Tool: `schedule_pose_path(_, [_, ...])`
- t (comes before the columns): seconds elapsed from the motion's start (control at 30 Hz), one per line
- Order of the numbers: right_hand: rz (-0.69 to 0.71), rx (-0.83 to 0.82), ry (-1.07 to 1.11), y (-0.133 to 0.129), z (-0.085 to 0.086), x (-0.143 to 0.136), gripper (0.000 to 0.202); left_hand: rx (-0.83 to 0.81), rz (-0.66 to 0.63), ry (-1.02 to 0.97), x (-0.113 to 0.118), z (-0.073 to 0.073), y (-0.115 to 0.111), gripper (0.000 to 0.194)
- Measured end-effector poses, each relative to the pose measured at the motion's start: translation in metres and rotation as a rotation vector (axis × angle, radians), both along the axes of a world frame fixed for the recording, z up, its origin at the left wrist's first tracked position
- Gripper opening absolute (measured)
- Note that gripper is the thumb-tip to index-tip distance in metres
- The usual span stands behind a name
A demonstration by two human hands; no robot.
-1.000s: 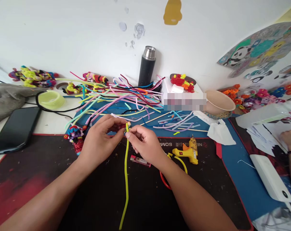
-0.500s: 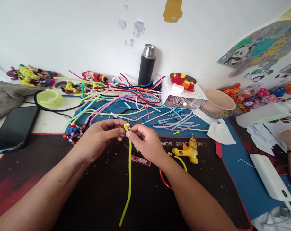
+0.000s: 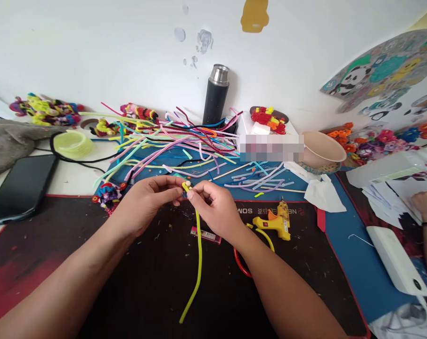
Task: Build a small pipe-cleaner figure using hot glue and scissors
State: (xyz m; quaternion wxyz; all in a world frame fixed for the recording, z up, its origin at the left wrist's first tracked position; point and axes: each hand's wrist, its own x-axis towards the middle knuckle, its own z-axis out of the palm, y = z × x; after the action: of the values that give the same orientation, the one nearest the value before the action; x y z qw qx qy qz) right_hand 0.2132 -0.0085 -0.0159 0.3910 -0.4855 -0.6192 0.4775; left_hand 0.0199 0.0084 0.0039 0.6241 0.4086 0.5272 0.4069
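Your right hand (image 3: 217, 209) pinched the yellow-green stem (image 3: 200, 256) near its top, above the black mat (image 3: 146, 287); your left hand (image 3: 141, 202) gripped a small, half-hidden piece. The stem looked light, soft and bendy, best pinched close to the bend!

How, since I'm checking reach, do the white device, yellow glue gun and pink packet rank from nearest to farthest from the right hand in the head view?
From the right hand:
1. Pink packet: just below it.
2. Yellow glue gun: to its right.
3. White device: far right.
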Motion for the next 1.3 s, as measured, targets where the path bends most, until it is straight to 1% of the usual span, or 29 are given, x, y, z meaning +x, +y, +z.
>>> schedule_pose_path(0.1, [0.009, -0.012, 0.006, -0.0009, -0.0001, -0.0009, 0.023, 0.071, -0.030, 0.122, -0.0001, -0.0013, -0.0018, 0.036])
schedule_pose_path(0.2, [0.006, -0.021, 0.016, -0.0012, 0.0012, -0.0014, 0.025, 0.125, -0.037, 0.227, 0.0000, 0.0006, -0.0032, 0.034])
schedule_pose_path(0.4, [0.004, -0.035, 0.035, -0.0005, 0.0016, -0.0006, 0.027, 0.146, -0.021, 0.254, 0.0019, 0.0075, -0.0043, 0.026])
schedule_pose_path(0.57, [0.009, -0.077, 0.049, 0.0000, 0.0002, 0.0000, 0.028, 0.122, -0.009, 0.189, 0.0021, 0.0057, -0.0037, 0.027])
schedule_pose_path(0.73, [0.005, -0.088, 0.076, 0.0010, -0.0010, 0.0000, 0.028, 0.036, 0.020, 0.006, 0.0026, 0.0018, -0.0022, 0.028])
schedule_pose_path(0.83, [0.000, -0.089, 0.083, 0.0013, -0.0010, 0.0002, 0.028, -0.053, 0.024, -0.107, 0.0045, 0.0042, -0.0018, 0.028])
schedule_pose_path(0.97, [-0.005, -0.099, 0.080, 0.0012, 0.0012, 0.0006, 0.028, -0.125, -0.002, -0.154, 0.0057, 0.0078, -0.0014, 0.028])
schedule_pose_path(1.13, [-0.006, -0.087, 0.058, 0.0022, 0.0029, 0.0011, 0.028, -0.132, -0.033, -0.195, 0.0008, 0.0045, -0.0015, 0.030])
schedule_pose_path(1.3, [-0.008, -0.077, 0.035, 0.0039, 0.0004, 0.0014, 0.026, -0.079, -0.066, -0.186, -0.0018, 0.0044, -0.0019, 0.038])
